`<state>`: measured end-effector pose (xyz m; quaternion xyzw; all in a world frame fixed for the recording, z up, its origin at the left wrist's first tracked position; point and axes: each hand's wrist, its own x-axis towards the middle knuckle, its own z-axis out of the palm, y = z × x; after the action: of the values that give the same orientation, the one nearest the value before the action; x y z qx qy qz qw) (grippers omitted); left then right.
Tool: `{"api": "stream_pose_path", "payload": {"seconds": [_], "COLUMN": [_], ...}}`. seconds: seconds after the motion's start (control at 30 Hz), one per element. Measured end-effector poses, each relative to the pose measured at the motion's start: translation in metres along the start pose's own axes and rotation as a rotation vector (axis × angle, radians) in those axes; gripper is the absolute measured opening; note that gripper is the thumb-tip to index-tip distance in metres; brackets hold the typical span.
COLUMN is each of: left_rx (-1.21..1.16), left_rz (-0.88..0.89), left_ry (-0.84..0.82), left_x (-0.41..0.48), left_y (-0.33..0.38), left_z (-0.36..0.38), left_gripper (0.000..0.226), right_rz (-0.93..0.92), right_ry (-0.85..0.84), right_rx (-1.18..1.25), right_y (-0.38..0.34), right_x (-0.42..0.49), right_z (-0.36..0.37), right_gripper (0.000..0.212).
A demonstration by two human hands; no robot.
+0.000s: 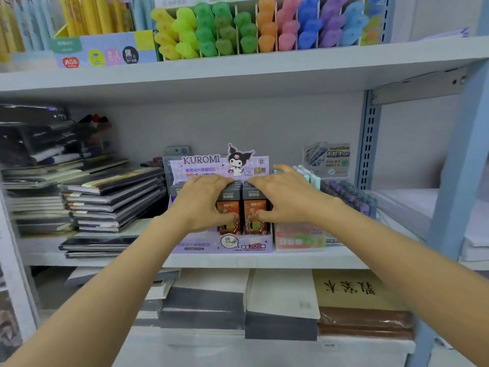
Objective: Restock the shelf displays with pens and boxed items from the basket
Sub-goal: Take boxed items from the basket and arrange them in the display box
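Note:
A purple display box (225,245) with a cartoon header card stands on the middle shelf (238,259). Rows of small boxed items (250,207) with orange fronts and dark tops stand inside it. My left hand (203,202) lies over the left rows, fingers on the box tops and thumb down the front. My right hand (285,200) lies over the right rows the same way, thumb against an orange front. Both hands curl round the group of boxes. The basket is out of view.
Stacks of dark notebooks (111,202) fill the shelf to the left. A pastel eraser display (301,239) and purple pens (349,197) stand to the right. Colourful highlighters (251,27) line the upper shelf. Paper packs (280,300) lie on the shelf below. A blue upright (455,181) borders the right.

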<state>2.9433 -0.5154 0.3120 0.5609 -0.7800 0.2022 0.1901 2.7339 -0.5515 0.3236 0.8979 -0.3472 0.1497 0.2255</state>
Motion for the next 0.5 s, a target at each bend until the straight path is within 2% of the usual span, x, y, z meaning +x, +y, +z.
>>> {"api": "stream_pose_path", "payload": {"seconds": [0.1, 0.23, 0.3, 0.43, 0.5], "left_rx": [-0.052, -0.074, -0.068, -0.004, -0.014], "left_rz": [-0.006, -0.049, -0.133, -0.231, -0.229], "left_ry": [-0.020, 0.150, 0.192, 0.057, 0.053], "left_x": [-0.005, -0.028, -0.038, -0.046, -0.047], "left_y": [0.003, -0.008, -0.019, -0.037, -0.043], "left_z": [-0.001, -0.003, -0.003, 0.002, 0.005], "left_gripper": [0.081, 0.099, 0.101, 0.104, 0.101], "right_rz": [0.021, 0.031, 0.016, 0.026, 0.054], "right_ry": [-0.009, 0.065, 0.118, 0.016, -0.001], "right_rx": [0.043, 0.077, 0.125, 0.075, 0.047], "right_y": [-0.003, -0.013, -0.026, -0.055, -0.063], "right_x": [0.000, -0.006, -0.001, 0.022, 0.028], "right_z": [-0.004, -0.009, -0.013, -0.011, -0.005], "right_gripper": [0.048, 0.077, 0.082, 0.083, 0.076]}}
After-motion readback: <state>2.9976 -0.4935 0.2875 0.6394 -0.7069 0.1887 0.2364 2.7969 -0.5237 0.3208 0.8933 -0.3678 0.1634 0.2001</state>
